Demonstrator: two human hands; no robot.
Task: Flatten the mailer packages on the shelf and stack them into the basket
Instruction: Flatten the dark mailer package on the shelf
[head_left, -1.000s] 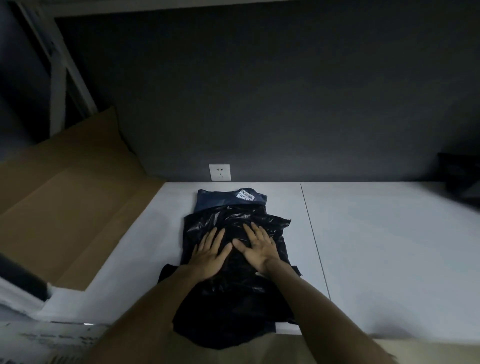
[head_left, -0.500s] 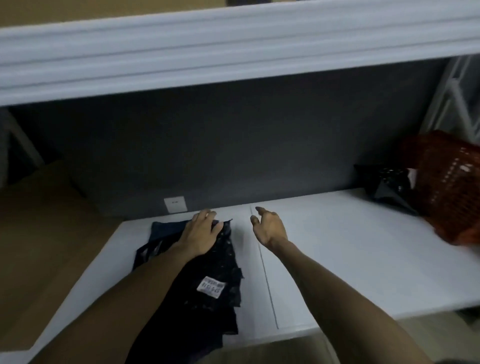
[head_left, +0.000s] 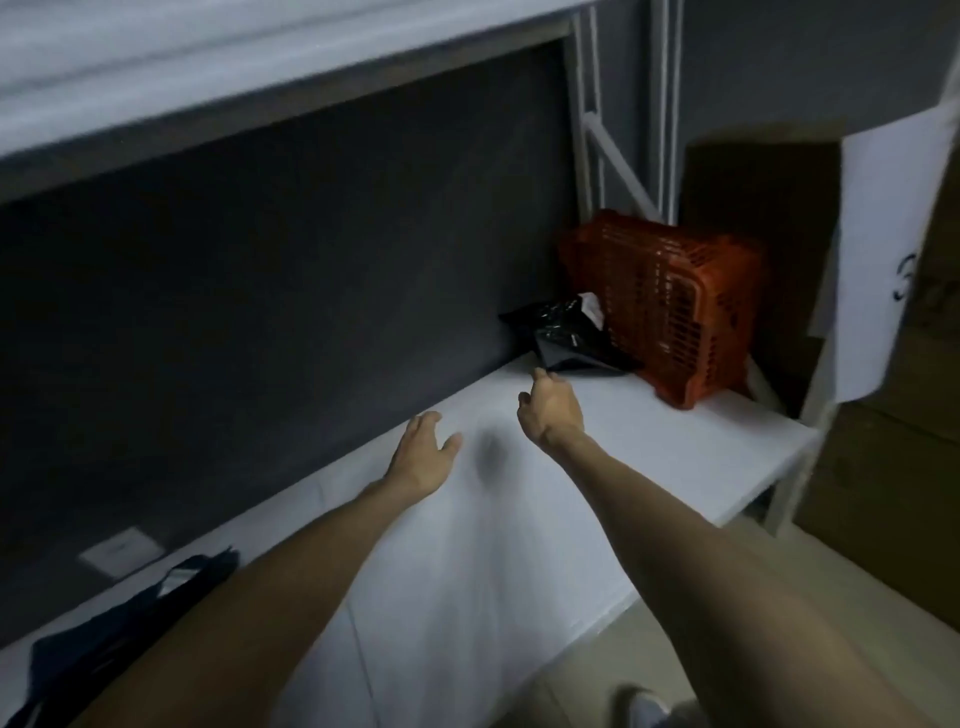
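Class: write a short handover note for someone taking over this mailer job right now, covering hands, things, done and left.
Left hand: open, empty, over the white shelf.
Right hand: open, empty, stretched toward the crumpled black mailer; contact unclear.
That mailer lies beside the orange basket at the shelf's right end; dark mailers lie flat at the left end.
Done: left pile looks flat; basket's contents hidden.
Left: flatten the black mailer, stack all into the basket.
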